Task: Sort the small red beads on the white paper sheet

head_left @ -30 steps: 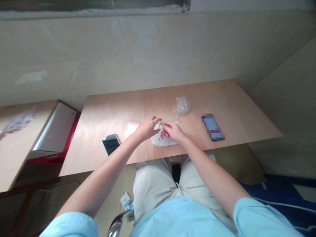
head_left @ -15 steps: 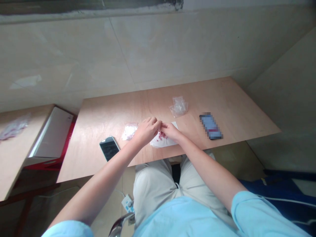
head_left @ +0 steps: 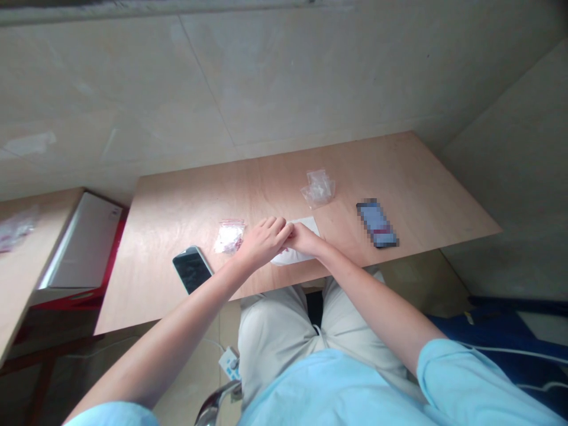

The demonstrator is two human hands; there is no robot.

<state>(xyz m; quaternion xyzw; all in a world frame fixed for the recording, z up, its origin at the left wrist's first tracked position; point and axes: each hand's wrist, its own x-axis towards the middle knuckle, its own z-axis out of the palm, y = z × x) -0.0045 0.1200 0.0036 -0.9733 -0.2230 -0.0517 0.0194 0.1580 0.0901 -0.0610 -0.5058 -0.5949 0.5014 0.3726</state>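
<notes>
My left hand (head_left: 265, 238) and my right hand (head_left: 305, 239) meet above a white sheet of paper (head_left: 293, 257). The left fingers are curled over and touch the right fingertips, which are closed as well. Whatever lies between the fingers is hidden. A trace of small red pieces (head_left: 284, 249) shows at the lower edge of the left hand; the rest of the sheet's middle is covered by my hands. Just left of my left hand lie small clear zip bags (head_left: 229, 236) with pale and reddish contents.
A pile of clear plastic bags (head_left: 319, 188) sits behind my hands on the wooden table (head_left: 177, 207). One phone (head_left: 193, 269) lies by my left forearm, another phone (head_left: 377, 222), pixelated, to the right. A side table (head_left: 26, 284) stands at far left.
My left hand has turned down and closed over the right fingertips, covering most of the red pieces that showed on the paper before. The camera view has shifted slightly.
</notes>
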